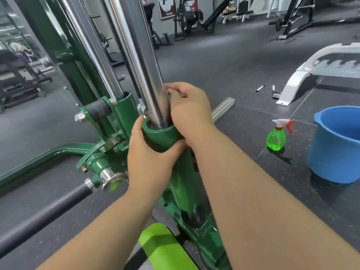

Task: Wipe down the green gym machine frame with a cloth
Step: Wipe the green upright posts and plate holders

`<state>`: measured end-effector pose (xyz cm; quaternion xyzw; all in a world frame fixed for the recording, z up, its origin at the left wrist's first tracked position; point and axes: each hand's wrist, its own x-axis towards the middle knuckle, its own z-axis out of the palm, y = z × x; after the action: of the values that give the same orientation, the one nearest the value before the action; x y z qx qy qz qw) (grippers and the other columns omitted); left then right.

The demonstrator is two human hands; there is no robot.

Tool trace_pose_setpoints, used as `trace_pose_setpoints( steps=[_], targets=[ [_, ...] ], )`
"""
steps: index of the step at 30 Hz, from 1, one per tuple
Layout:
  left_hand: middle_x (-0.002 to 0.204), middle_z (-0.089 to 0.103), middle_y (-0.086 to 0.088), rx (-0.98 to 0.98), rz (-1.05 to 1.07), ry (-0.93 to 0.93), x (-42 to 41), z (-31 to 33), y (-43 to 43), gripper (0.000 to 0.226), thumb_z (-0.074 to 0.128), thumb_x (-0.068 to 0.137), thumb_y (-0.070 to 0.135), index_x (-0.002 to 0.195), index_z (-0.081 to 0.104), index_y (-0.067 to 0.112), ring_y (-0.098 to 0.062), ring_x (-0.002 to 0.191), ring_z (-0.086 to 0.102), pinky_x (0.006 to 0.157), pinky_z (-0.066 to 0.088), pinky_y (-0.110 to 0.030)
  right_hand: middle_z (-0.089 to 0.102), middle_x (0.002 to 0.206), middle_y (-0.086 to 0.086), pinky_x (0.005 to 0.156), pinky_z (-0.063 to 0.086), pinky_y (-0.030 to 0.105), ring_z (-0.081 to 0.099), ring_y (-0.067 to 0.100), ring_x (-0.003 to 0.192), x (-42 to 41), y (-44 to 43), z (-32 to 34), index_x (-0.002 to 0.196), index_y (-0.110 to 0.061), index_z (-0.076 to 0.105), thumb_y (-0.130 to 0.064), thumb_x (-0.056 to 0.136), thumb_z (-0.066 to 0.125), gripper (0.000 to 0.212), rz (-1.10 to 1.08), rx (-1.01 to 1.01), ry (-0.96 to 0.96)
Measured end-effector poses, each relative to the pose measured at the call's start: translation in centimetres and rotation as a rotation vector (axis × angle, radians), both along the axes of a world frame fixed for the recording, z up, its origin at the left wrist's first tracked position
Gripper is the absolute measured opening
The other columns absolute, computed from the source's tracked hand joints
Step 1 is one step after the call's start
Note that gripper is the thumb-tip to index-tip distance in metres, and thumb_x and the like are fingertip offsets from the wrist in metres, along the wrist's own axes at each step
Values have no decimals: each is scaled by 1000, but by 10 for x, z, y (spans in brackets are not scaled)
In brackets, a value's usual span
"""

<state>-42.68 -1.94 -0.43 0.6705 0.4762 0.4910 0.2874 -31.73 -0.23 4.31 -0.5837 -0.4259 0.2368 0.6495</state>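
Wiping target: the green gym machine frame (181, 178) stood at centre, rising from the floor; its green sleeve (161, 136) ringed the base of a chrome post (144, 75).
Left hand: the left hand (150, 158) was wrapped round the green sleeve, thumb across the front, fingers curled behind it.
Right hand: the right hand (190, 112) was curled against the chrome post just above the sleeve's rim; a dark scrap showed under the fingers near the post, possibly the cloth, but I could not tell for certain.
Cloth: no cloth was plainly visible anywhere else.
Handling of the frame: judged rigid, heavy and fixed, so it would not give under pressure; the glossy paint and chrome looked slick, so a firm wrap-around hold seemed better than fingertip contact.
Where to hold: the sleeve and the straight tube below it seemed safest; the bolts, brackets and pivot (101, 164) to the left looked like places to snag a cloth or pinch a finger.
Beside the frame: a black padded bar (39, 215) ran off to the lower left.
Floor to the right: a green spray bottle (277, 136) stood near a blue bucket (335, 147), well apart from the frame.
Further off: a white bench frame (303, 75) and other machines stood beyond.
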Motion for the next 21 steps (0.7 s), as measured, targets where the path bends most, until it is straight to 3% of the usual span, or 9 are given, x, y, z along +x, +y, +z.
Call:
trace_pose_setpoints(
  steps=[3,6,10,12,14,16,18,20,21],
  targets=[
    [116,65,19,-9,-35,77,-7,4,3,68,90,59,46,113,49,54,-2,107,62,94,53,-35,70,78,-5,80,54,34,62,9,81,9,-13,-14,77,-18,68,-23,93,49,25,175,-42,79],
    [123,62,16,-32,-45,121,-9,5,5,85,82,53,62,129,47,46,-7,113,60,97,52,-38,74,88,-19,80,52,22,67,-1,88,29,-37,-28,93,-32,76,-14,87,58,26,319,58,80],
    [123,62,16,-36,-53,113,-9,3,3,81,81,59,59,131,48,45,-7,113,59,97,52,-38,59,63,-9,60,46,22,51,8,61,38,-53,-41,73,-26,70,-19,77,57,15,204,48,16],
    [125,60,17,-52,-51,121,-9,3,1,80,83,65,51,135,44,45,-6,115,57,99,50,-38,66,74,-10,65,50,24,57,6,66,28,-51,-52,82,-33,70,-19,89,58,20,117,44,78],
    [128,58,17,-59,-45,133,-9,3,1,82,83,69,47,139,40,43,-6,118,55,102,48,-37,71,99,-14,83,54,26,65,2,89,21,-34,-52,106,-38,69,-18,99,54,26,111,44,240],
    [128,58,17,-58,-42,141,-9,3,-1,80,82,72,44,139,39,43,-5,118,54,101,47,-33,73,110,-3,89,57,38,70,16,99,20,-13,-45,116,-32,68,-22,102,50,26,190,-89,434],
    [126,59,18,-56,-46,147,-7,3,-1,74,82,73,40,134,40,45,-2,116,55,95,46,-24,74,101,8,84,59,48,71,29,92,18,-5,-49,104,-24,70,-29,99,46,25,234,-346,458],
    [124,60,19,-66,-50,150,-8,3,-1,70,82,74,39,130,41,46,-1,113,56,88,45,-17,74,93,12,76,60,43,70,30,84,12,-15,-54,96,-17,69,-32,98,42,31,235,-521,414],
    [125,60,18,-73,-54,152,-9,3,-1,71,82,74,39,131,41,45,-2,113,56,85,44,-14,74,87,9,69,59,37,69,28,80,12,-22,-54,91,-16,68,-31,99,41,31,232,-499,410]
  ],
)
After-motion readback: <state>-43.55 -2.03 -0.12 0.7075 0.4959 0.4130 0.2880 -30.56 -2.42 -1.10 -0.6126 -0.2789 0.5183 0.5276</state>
